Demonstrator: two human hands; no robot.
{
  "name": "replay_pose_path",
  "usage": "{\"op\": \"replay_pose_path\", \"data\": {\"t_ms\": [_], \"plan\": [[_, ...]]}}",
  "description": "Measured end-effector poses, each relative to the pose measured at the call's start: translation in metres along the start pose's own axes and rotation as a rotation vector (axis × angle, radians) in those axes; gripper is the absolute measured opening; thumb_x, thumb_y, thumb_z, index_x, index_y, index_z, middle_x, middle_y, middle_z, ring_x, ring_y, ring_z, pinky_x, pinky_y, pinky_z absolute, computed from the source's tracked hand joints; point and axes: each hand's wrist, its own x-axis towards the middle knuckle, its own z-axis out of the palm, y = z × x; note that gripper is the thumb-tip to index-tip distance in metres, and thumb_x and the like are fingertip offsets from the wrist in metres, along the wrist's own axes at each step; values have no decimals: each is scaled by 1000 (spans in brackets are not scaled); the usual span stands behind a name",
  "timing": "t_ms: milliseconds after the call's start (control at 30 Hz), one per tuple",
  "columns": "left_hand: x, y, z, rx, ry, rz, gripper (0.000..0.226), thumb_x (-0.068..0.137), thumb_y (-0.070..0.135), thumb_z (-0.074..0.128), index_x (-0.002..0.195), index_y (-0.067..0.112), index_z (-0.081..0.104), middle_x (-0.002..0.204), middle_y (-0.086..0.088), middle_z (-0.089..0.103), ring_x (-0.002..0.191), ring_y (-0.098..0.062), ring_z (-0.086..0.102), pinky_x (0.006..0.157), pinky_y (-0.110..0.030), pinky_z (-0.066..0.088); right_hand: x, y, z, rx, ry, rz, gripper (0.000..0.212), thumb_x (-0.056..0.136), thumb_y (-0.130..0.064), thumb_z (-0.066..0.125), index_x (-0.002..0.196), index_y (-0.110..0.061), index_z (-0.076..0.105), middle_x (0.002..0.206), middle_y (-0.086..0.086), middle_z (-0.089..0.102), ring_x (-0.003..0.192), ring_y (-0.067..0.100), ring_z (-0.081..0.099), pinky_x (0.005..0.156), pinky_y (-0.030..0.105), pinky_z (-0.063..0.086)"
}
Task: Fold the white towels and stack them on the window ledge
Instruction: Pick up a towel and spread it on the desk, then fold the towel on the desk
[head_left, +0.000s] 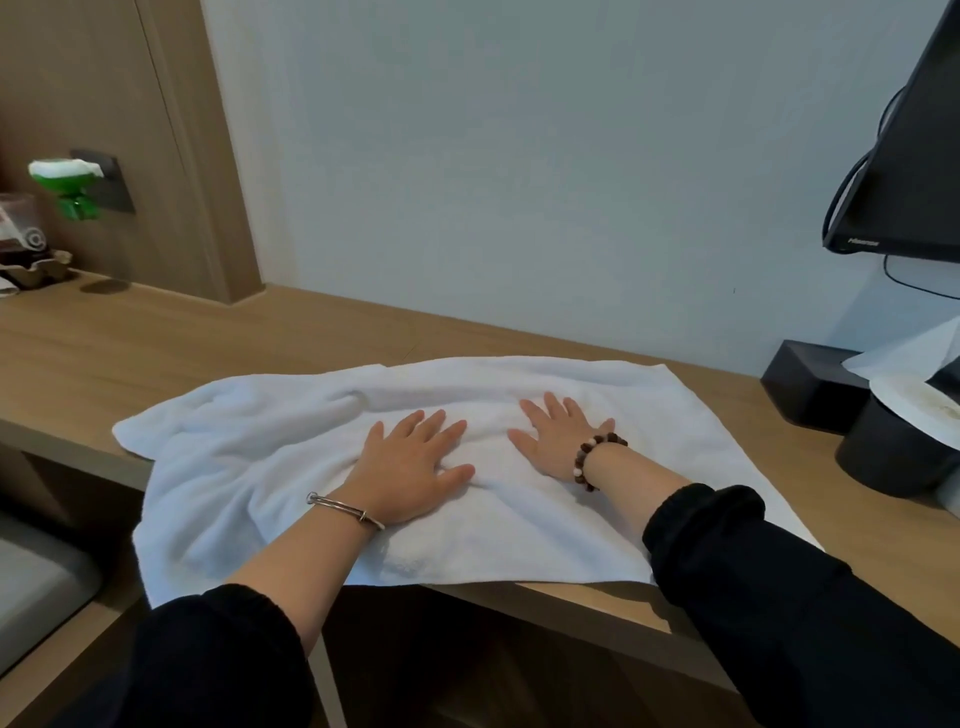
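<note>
So the white towel (675, 415) is spread out on the wooden table (104, 353), and its left part droops over the table's front edge. That left half is pretty rumpled; the right half lies a lot flatter.

Both hands are flat on the middle of the towel, palms down. The left hand (410, 467) has its fingers (441, 431) straight and fanned apart, gripping nothing, just pressing on the cloth. Same deal with the right hand (550, 441), which sits just beside it and a bit further back on the towel, with its fingers (553, 408) spread and straight too. There's a small ridge of bunched cloth between the two hands.

The left wrist has a thin metal bangle (345, 511) and the right wrist has a bead bracelet (592, 457). Both arms are in black sleeves (779, 571) pushed up the forearms.

Other stuff around the towel:
- To the right of it there's a black box (810, 384), and nearer the towel's right edge a round black container (883, 452) with something white and plate-like (919, 410) on top.
- Up and to the right of the towel hangs a dark screen (904, 156) with cables running off it.
- Far left of the towel, a green and white gadget (72, 182) is plugged into a wall socket, with a clear cup (23, 228) just beyond it.
- Behind the towel there's a plain pale wall (519, 156).
</note>
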Motion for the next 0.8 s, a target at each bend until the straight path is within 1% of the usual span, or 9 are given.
{"op": "replay_pose_path", "data": {"t_ms": [167,233,300,367,433,500,533,667,800], "plan": [[-5,5,-6,-89,122,53,80,71,64,20,140,30,40,153,5,29,143,-15,19,114,-48,14,-4,9,3,30,38,27,56,98,-50,10,151,-37,-4,159,-6,-15,146,19,-11,112,62,0],[-9,0,-6,59,254,83,68,74,52,24,124,22,59,138,-3,51,135,-25,38,106,-56,25,-7,13,2,40,40,39,55,98,-46,12,151,-36,-3,159,-5,-14,146,19,-10,113,61,-2],[-16,-11,-13,212,289,-8,49,79,40,32,103,18,69,117,-7,64,120,-30,55,94,-62,37,-8,14,-4,43,17,76,57,98,-41,16,152,-33,1,160,-4,-11,147,21,-7,113,60,-2],[-27,-26,-20,294,307,-166,45,83,36,37,109,17,68,122,-10,62,120,-31,54,90,-65,38,-9,6,-14,-8,13,140,59,94,-33,26,151,-26,10,160,1,1,146,26,2,112,61,3],[-36,-45,-19,266,263,-348,50,95,39,34,141,23,40,150,-8,35,140,-29,28,101,-64,26,-10,-14,-24,-68,92,159,56,93,-28,31,148,-21,20,158,5,7,144,29,7,112,61,7],[-43,-61,-14,188,170,-478,59,98,46,27,151,27,10,158,-3,10,146,-26,5,107,-63,17,-10,-50,-29,-12,191,72,54,96,-25,32,149,-20,19,159,3,-2,146,27,0,114,58,5],[-46,-63,-11,173,140,-511,59,97,48,24,151,27,8,159,-1,9,146,-25,5,107,-62,15,-9,-71,-30,51,207,11,55,97,-24,32,149,-21,16,160,2,-5,146,25,-3,114,57,3],[-51,-61,-7,144,182,-515,53,95,47,28,141,22,32,144,2,37,135,-19,30,99,-47,30,-6,-142,-20,194,143,-111,57,98,-32,25,151,-25,7,160,-1,-8,146,24,-7,114,58,0],[-67,-62,-25,79,301,-458,30,96,37,35,100,18,57,103,-5,62,105,-24,53,74,-33,38,-3,-154,6,121,147,-91,60,96,-49,15,152,-29,5,160,0,-6,147,24,-6,114,56,-1]]}}
